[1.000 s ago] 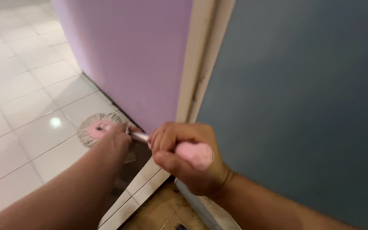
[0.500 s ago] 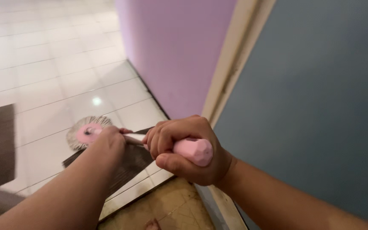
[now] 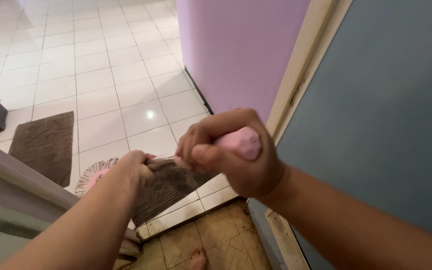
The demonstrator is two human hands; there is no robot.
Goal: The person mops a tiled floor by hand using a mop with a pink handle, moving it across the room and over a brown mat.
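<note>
- So both hands are on a pink mop handle (image 3: 239, 141), seen from right above.
- The right hand (image 3: 236, 152) has its fingers (image 3: 196, 145) clenched tight round the fat pink top end of the handle, thumb tucked across the front. That end pokes out just past the knuckles, toward the blue-grey door (image 3: 376, 110).
- The left hand (image 3: 133, 170) sits lower down the shaft, fingers wrapped round it too. The shaft is pretty much hidden there, only a short bit shows in the gap between the two hands.
- The mop head (image 3: 92, 176) is down on the floor, just beyond and to the left of the left-hand fingers. It's a round thing with a pink middle and a pale stringy fringe, and the left wrist covers about half of it.
- Right under both sets of fingers lies a dark brown mat (image 3: 168, 186), running across the doorway edge. The mop head looks to be touching or just beside its far-left corner, can't really tell which.
- A second brown mat (image 3: 46, 142) lies well off to the left of the left hand, flat on the white floor tiles (image 3: 101, 75).
- Beyond the right-hand fingers is a lilac wall (image 3: 236, 50), then a cream door frame (image 3: 303, 75) between it and the door.
- Below the hands the floor changes to tan patterned tiles (image 3: 216, 245), and a bare foot (image 3: 196, 259) peeks in at the bottom edge.
</note>
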